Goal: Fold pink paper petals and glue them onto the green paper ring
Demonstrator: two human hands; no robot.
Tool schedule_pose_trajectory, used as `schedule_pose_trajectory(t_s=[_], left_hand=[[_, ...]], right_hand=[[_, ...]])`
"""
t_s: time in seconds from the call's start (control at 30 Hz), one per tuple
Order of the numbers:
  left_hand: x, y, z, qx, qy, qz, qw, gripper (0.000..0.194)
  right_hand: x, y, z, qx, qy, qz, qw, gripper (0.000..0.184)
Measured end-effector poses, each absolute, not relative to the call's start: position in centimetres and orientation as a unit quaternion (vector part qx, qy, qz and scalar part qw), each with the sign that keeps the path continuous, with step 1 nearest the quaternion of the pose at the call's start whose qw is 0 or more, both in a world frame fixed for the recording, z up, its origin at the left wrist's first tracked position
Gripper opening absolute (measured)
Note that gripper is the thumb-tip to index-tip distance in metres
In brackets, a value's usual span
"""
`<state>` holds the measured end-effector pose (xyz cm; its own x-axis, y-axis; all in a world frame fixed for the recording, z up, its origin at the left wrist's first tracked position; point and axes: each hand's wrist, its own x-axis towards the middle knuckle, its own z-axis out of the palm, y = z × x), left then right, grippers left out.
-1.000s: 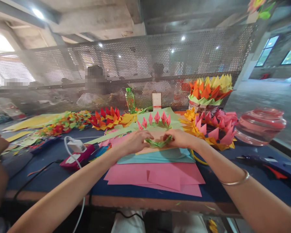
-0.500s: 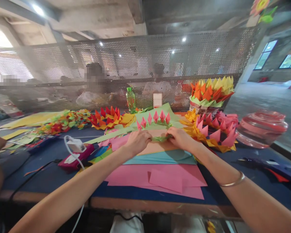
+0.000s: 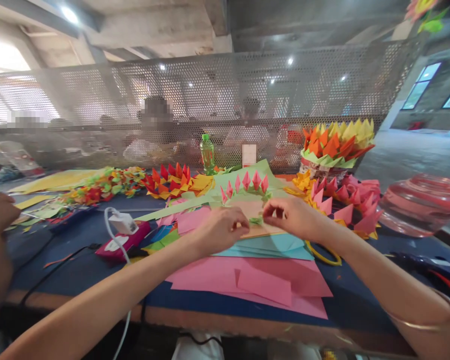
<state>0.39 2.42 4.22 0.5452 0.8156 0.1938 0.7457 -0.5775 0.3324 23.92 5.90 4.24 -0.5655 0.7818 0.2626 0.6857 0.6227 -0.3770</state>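
Observation:
Near the middle of the table, an arc of folded pink paper petals with green paper at its base (image 3: 247, 181) stands on the paper sheets. A small green folded paper piece (image 3: 255, 220) lies between my hands at the arc's near side. My left hand (image 3: 225, 229) is left of it, fingers loosely curled with a gap at the thumb, holding nothing I can see. My right hand (image 3: 294, 217) is at its right, fingers bent and apart, fingertips close to the green piece; whether they touch it I cannot tell. Under both hands lie peach and blue paper sheets (image 3: 277, 244).
Pink sheets (image 3: 266, 285) lie at the front. Finished paper rings (image 3: 345, 210) and a clear jar (image 3: 422, 205) are on the right. A magenta power strip (image 3: 122, 245) with a white plug sits left. A green bottle (image 3: 207, 155) stands before a mesh screen. Another person's hand (image 3: 0, 212) is far left.
Both hands have loosened from the near edge of the green paper and drawn slightly apart from it. The view has shifted left, and the yellow ring beside my right wrist now shows.

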Motion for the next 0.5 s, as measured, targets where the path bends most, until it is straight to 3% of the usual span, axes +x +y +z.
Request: schedule_pose_trajectory(t_s=[0.07, 0.17, 0.27, 0.5], left_hand=[[0.8, 1.3, 3.9, 0.885, 0.419, 0.133, 0.155, 0.009], [1.4, -0.1, 3.0, 0.894, 0.385, 0.096, 0.206, 0.033], [1.6, -0.8, 2.1, 0.892, 0.379, 0.082, 0.232, 0.041], [1.6, -0.2, 0.8, 0.869, 0.387, 0.136, 0.277, 0.018]], right_hand=[[23.5, 4.1, 3.8, -0.388, -0.891, 0.147, 0.182, 0.006], [23.3, 2.1, 2.6, -0.372, -0.897, 0.17, 0.168, 0.01], [23.6, 1.1, 1.8, -0.376, -0.891, 0.196, 0.163, 0.013], [23.7, 0.9, 1.4, -0.393, -0.864, 0.241, 0.203, 0.02]])
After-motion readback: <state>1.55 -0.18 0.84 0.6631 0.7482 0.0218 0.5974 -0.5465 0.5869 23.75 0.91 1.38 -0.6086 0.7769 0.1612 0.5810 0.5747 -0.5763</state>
